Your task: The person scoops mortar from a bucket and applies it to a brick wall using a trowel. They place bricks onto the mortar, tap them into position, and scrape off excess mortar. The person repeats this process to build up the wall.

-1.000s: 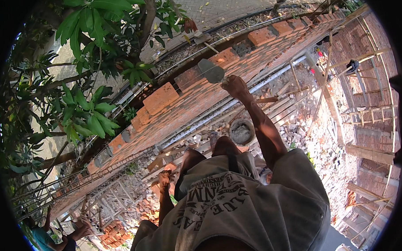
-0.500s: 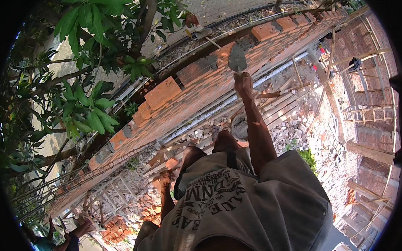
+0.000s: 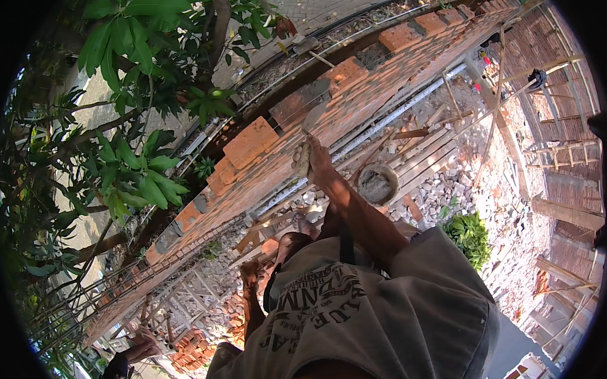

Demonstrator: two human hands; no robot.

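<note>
My right hand point(image 3: 315, 160) is closed round a trowel point(image 3: 313, 118), held over the near side of a brick wall point(image 3: 374, 97). Its grey blade is tilted and points toward the wall top. Loose orange bricks point(image 3: 250, 141) and grey mortar point(image 3: 374, 55) lie along that top, with a gap between some bricks. Lower down on the left, my left hand point(image 3: 251, 274) hangs beside my knee with fingers curled; what they hold, if anything, cannot be made out. A brick piece point(image 3: 270, 246) lies close to it. Right of my legs stands a round bucket point(image 3: 377, 184) with grey mortar inside.
Planks point(image 3: 419, 162) and rubble point(image 3: 437, 198) lie below the wall. Leafy branches point(image 3: 125, 155) overhang its left side. A brick pile point(image 3: 192, 350) and another person's arm point(image 3: 140, 349) are at lower left. Wooden scaffolding point(image 3: 563, 155) stands along the right.
My right hand has moved left and down with the trowel, away from the wall top, its blade now tilted. The bucket has come into fuller view. My left hand stays low beside my knee.
</note>
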